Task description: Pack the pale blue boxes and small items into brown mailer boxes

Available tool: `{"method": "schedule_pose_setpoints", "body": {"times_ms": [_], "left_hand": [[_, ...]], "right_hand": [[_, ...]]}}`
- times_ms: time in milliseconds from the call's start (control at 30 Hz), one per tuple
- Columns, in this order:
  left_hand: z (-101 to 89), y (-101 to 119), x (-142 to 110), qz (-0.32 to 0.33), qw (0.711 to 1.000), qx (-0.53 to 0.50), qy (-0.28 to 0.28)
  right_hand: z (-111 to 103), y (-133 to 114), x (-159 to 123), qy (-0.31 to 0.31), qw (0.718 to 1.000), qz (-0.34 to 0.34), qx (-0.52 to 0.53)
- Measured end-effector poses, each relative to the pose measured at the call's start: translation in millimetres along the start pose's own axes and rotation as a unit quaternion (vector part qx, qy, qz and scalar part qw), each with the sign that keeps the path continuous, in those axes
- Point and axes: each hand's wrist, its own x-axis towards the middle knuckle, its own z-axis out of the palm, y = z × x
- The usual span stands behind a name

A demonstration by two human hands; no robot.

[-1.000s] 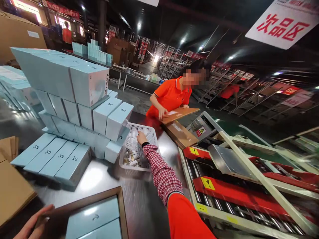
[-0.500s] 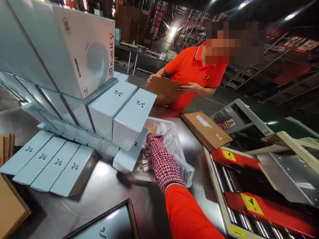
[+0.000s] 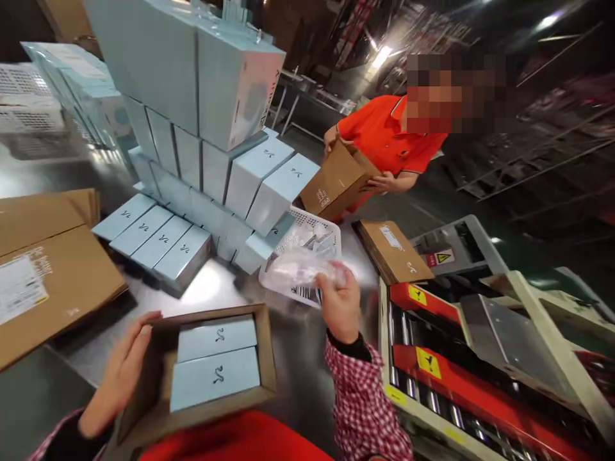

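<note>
In my right hand (image 3: 341, 304) is a clear plastic bag (image 3: 300, 269), smeared by motion, pinched between thumb and fingers above the near end of a white perforated basket (image 3: 331, 232). More clear plastic pieces lie inside that basket. My left hand (image 3: 125, 362) grips the left wall of an uncovered cardboard box (image 3: 270, 358), its fingers along the rim. Two pale blue boxes (image 3: 216, 378) lie side by side in the cardboard box, with a gap at their left. The box stands close to my body at the table's near side.
Stacked pale blue boxes (image 3: 163, 147) rise beyond the cardboard box. Flattened cartons (image 3: 62, 275) lie at left, others (image 3: 398, 253) at right. A roller conveyor (image 3: 432, 384) runs along the right. Across the table a person in orange (image 3: 384, 121) holds a brown carton (image 3: 336, 176).
My right hand has come back from the basket with a clear plastic bag. My left hand has come into view on the cardboard box. The other person's flat carton is now opened out.
</note>
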Motion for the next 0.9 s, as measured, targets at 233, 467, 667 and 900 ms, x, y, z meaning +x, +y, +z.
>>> {"method": "schedule_pose_setpoints", "body": {"times_ms": [233,467,667,900], "left_hand": [[4.9,9.5,-20.7,-0.049,0.984,-0.166,-0.043],[10.0,0.9,-26.3,-0.007,0.981,-0.190,-0.037],[14.7,-1.5,-26.1,0.002,0.988,-0.141,-0.061],[5.3,-7.2,-10.9,0.021,0.993,-0.062,-0.100]], "right_hand": [[87.2,-91.6,-169.6,-0.320,0.918,-0.215,0.090],[112.1,-87.7,-187.7,-0.538,0.713,-0.432,-0.126],[164.3,-70.5,-204.8,-0.627,0.638,-0.390,-0.217],[67.1,-47.1,-89.9,-0.349,0.902,-0.227,-0.111]]}}
